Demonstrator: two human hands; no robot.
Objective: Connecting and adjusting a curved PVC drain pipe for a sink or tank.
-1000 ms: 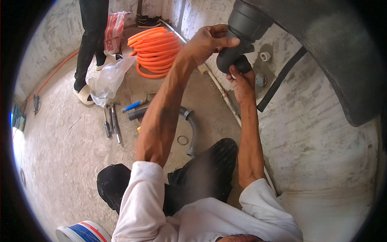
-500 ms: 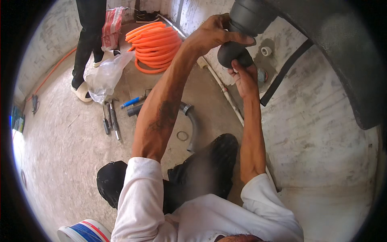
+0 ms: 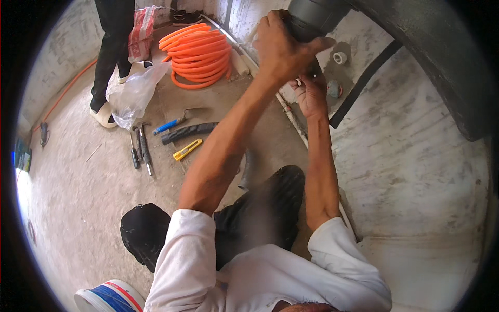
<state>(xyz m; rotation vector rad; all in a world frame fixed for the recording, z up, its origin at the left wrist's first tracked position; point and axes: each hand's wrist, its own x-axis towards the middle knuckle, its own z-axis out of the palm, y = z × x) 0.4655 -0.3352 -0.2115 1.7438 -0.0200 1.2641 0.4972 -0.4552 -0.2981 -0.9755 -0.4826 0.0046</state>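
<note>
Under a dark basin (image 3: 442, 62) hangs a black cylindrical drain fitting (image 3: 316, 18). My left hand (image 3: 283, 49) reaches up to its lower end, fingers curled round the far side and thumb stretched out to the right. Just below, my right hand (image 3: 313, 96) has its fingers bent about a black rounded piece (image 3: 315, 67), mostly hidden behind my left hand. Whether that piece touches the drain fitting cannot be seen. A black strip-like tube (image 3: 366, 86) slants down from the basin, right of my right hand.
On the floor lie a coil of orange hose (image 3: 200, 57), a yellow utility knife (image 3: 187, 150), a blue-handled tool (image 3: 169, 126), a grey corrugated pipe (image 3: 189, 132) and hammers (image 3: 144, 151). Another person's legs (image 3: 110, 57) stand by a plastic bag (image 3: 132, 99). A bucket (image 3: 112, 297) is lower left.
My left hand has turned, its back now covering most of the black rounded piece. My right hand has dropped slightly. The yellow utility knife has come into sight beside my left forearm.
</note>
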